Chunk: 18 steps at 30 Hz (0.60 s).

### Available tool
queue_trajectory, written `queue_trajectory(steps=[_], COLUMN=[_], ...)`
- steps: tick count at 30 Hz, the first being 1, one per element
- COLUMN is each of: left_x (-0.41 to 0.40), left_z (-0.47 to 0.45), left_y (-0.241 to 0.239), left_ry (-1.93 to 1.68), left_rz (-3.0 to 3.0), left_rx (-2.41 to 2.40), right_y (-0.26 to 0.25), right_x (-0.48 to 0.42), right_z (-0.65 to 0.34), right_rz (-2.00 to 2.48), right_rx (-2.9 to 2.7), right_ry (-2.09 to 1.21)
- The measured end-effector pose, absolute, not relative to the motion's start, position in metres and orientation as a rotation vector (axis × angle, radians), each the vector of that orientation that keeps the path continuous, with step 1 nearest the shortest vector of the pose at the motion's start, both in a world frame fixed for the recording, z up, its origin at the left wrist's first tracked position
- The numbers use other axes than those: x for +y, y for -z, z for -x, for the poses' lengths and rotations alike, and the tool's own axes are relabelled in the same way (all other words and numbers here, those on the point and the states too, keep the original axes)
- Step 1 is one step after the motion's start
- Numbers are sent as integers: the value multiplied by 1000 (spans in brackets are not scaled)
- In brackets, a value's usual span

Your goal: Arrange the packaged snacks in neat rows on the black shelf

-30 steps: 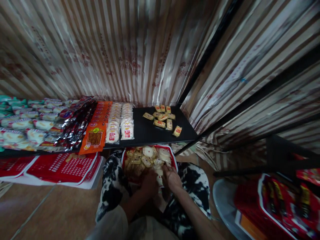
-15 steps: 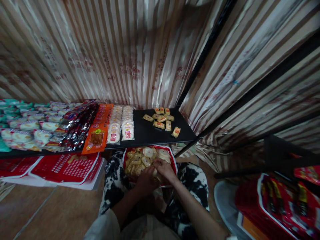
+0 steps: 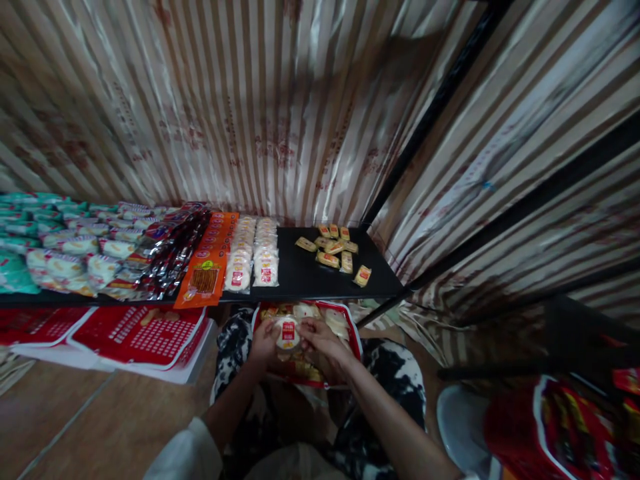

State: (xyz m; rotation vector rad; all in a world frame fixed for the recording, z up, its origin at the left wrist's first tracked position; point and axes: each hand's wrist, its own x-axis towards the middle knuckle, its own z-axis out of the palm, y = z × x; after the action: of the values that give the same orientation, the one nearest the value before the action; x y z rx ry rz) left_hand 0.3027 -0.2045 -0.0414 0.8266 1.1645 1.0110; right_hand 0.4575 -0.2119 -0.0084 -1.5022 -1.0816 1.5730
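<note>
White round plastic-wrapped pack with a red label (image 3: 288,335) is now coming into view over the near red plastic basket (image 3: 357,343), left hand (image 3: 265,343) and right hand (image 3: 323,339) both gripping its edges, so it's basically looking picked out.

One round white packet (image 3: 288,333) is showing between two hands (image 3: 323,341), above one red basket (image 3: 356,343). On the shelf (image 3: 295,277), ten small yellow packets (image 3: 328,259) are lying toward the right edge; further left, two rows of white packets (image 3: 266,260) and one orange row (image 3: 203,277) are standing.
</note>
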Motion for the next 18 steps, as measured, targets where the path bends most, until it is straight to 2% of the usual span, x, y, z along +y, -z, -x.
queue_trajectory(steps=[5, 10, 12, 15, 18], left_x=[-194, -182, -177, -170, -162], left_z=[-290, -281, -278, -275, -272], left_y=[29, 17, 10, 1, -5], left_ry=[-1058, -954, -823, -655, -654], left_rz=[-723, -1089, -1354, -1566, -1455], left_rx=[1177, 1258, 1254, 1200, 1124], right_y=[14, 5, -1, -7, -7], right_x=[-206, -202, -201, -197, -193], right_z=[-451, -446, -444, -444, -443], right_rz=[1535, 1663, 1602, 1491, 1457], right_rx=[-1212, -1529, -1647, -1739, -1645], right_ry=[-1533, -973, -858, -939, -1118])
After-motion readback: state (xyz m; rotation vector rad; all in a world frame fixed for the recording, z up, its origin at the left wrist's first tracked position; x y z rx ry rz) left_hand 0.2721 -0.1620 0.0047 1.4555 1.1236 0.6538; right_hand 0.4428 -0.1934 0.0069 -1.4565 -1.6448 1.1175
